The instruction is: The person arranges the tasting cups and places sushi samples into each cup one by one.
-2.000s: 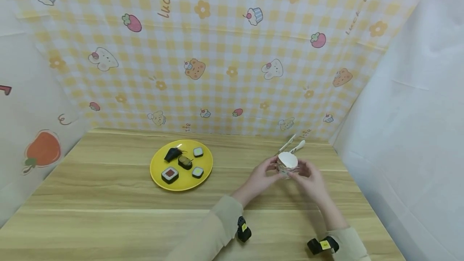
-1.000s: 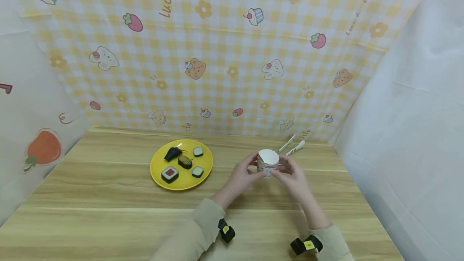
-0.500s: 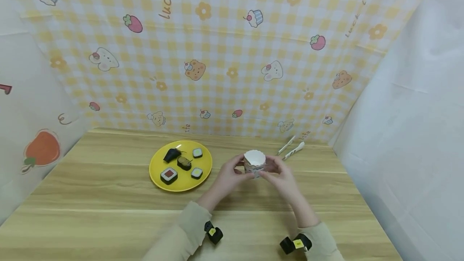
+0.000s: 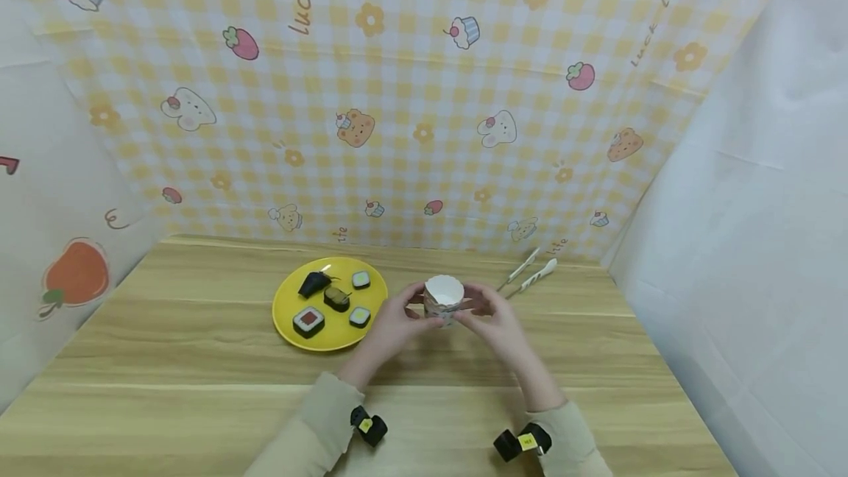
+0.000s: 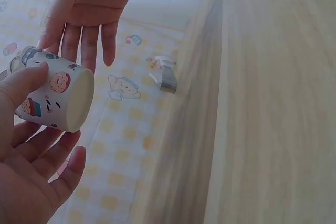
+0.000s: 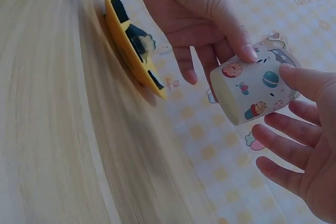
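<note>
In the head view, a small stack of white paper baking cups (image 4: 444, 300) with wavy rims is held a little above the table. Cartoon cupcakes and donuts are printed on the side of the lowest baking cup (image 5: 55, 90). My left hand (image 4: 396, 321) grips it from the left, thumb at the front. My right hand (image 4: 489, 319) holds its other side, also with the thumb in front. The right wrist view shows the baking cup (image 6: 257, 85) pinched between both hands, its flat base visible.
Left of the hands lies a yellow plate (image 4: 281, 322) with several sushi pieces, including a roll (image 4: 308, 322) with a red centre. Two white-handled utensils (image 4: 539, 274) lie at the back right. A checked cloth (image 4: 424, 168) hangs behind the wooden table (image 4: 199, 389).
Both hands have carried the stack of baking cups leftward, from in front of the utensils to near the plate. More of the utensils shows now. The plate stays put.
</note>
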`<state>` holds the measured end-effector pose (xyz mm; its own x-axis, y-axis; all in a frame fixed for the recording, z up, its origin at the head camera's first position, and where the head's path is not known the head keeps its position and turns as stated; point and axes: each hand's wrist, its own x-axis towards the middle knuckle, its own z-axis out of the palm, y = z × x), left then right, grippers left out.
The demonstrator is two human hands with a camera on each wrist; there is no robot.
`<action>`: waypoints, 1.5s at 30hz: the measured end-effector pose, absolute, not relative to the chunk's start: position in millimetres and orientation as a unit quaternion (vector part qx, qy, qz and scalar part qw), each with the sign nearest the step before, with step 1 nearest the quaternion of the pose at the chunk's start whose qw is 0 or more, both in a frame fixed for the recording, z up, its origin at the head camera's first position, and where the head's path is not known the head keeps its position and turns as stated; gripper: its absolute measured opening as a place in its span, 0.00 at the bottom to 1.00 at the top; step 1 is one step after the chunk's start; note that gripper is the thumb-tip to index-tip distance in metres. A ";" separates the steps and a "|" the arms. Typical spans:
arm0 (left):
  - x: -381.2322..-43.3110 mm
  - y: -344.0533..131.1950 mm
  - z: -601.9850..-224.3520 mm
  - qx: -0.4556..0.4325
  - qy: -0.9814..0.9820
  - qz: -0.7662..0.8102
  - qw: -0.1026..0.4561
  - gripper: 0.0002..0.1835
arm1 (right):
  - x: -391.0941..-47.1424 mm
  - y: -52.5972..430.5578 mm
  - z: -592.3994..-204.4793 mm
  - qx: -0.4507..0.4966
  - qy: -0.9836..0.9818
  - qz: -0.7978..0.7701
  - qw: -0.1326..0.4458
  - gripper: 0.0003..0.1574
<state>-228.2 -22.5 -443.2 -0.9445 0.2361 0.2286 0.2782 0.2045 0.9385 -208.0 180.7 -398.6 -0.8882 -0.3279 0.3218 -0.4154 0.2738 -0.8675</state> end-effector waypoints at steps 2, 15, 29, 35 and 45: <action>-228.3 -26.3 -442.5 -0.165 -0.779 -0.604 0.020 0.36 | -208.3 178.4 -397.5 0.235 -0.799 0.551 0.038 0.30; -230.5 -41.9 -438.7 -0.145 -0.778 -0.611 0.021 0.36 | -208.5 161.5 -383.8 0.233 -0.811 0.534 0.052 0.29; -227.8 -60.1 -440.9 -0.133 -0.788 -0.600 0.033 0.36 | -231.0 160.3 -404.1 0.247 -0.834 0.482 0.102 0.25; -226.1 -67.8 -442.4 -0.124 -0.794 -0.594 0.040 0.37 | -228.3 153.0 -396.9 0.255 -0.847 0.451 0.120 0.24; -219.8 -77.7 -443.0 -0.124 -0.812 -0.567 0.059 0.35 | -219.6 132.8 -383.0 0.302 -0.839 0.434 0.130 0.24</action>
<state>-219.8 -77.7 -443.0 -0.9621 0.1352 0.2366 0.2687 0.3262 0.9063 -219.6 132.8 -383.0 -0.7836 -0.3936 0.4806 -0.6197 0.4401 -0.6498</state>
